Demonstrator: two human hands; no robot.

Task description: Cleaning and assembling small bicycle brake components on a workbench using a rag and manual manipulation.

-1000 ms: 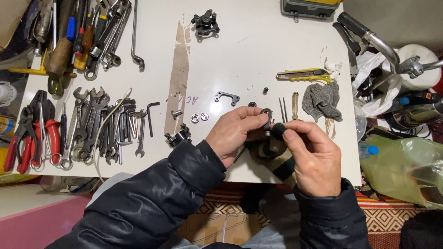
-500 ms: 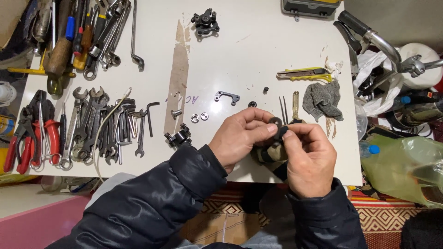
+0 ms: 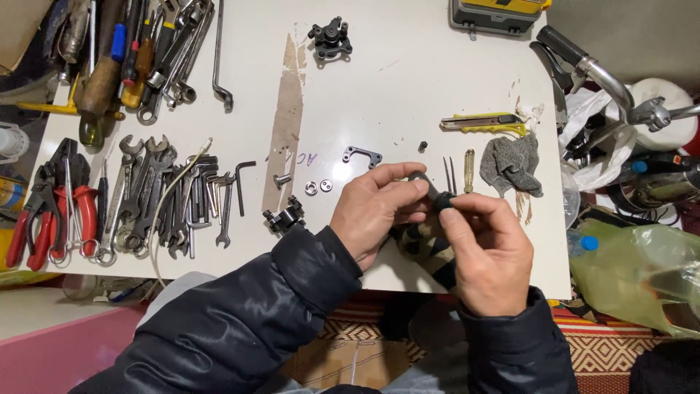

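Observation:
My left hand (image 3: 375,211) and my right hand (image 3: 490,252) meet over the near edge of the white table (image 3: 394,80). Together their fingertips pinch a small round black part (image 3: 442,200). A camouflage-patterned cloth (image 3: 424,246) lies under the hands. Just beyond the fingers lie thin tweezers (image 3: 449,175), a small yellow-handled screwdriver (image 3: 469,170) and a black bracket (image 3: 362,155). Two small washers (image 3: 319,187) and a black clamp piece (image 3: 284,217) rest left of my left hand.
Spanners and hex keys (image 3: 171,201) lie in a row at left, red-handled pliers (image 3: 51,211) beside them. A black brake caliper (image 3: 330,40) sits at the back. A yellow utility knife (image 3: 481,122) and grey rag (image 3: 514,164) lie right. Bicycle handlebars (image 3: 605,80) stand beyond the table.
My right hand has moved in toward the left one, and both now pinch the small black part together above the cloth.

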